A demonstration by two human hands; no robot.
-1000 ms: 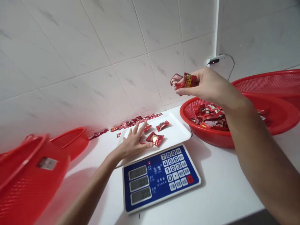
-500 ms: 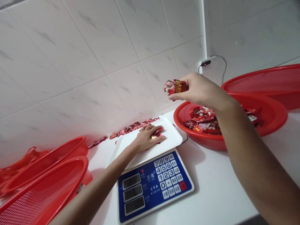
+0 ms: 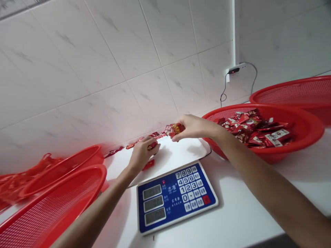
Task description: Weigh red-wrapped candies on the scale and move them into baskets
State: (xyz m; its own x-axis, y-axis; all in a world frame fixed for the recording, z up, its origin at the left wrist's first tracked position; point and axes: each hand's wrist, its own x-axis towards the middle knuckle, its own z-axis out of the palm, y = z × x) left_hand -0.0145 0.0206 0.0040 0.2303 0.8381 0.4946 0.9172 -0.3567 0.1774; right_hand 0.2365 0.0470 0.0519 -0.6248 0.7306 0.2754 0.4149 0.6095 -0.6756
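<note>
My right hand [image 3: 190,127] is closed around several red wrapped candies [image 3: 175,130], held above the far edge of the white tray of a digital scale [image 3: 177,198]. Over the tray's left part, my left hand [image 3: 143,151] curls around a few red wrapped candies [image 3: 152,145], mostly hidden by its fingers. Just below that hand a red packet [image 3: 148,165] lies on the white tray [image 3: 176,155]. Faint digits show on the scale's displays [image 3: 154,203].
A red mesh basket [image 3: 307,132] of wrapped candies stands at right, another red basket [image 3: 292,91] behind it. More red baskets [image 3: 102,172] are at left, beside red netting [image 3: 38,172]. A row of packets [image 3: 130,146] lies along the tiled wall. A cable hangs from a socket [image 3: 236,70].
My right hand has come down and left with its candies, from beside the basket to over the tray. My left hand has moved left and lifted candies. The scale's displays have lit up.
</note>
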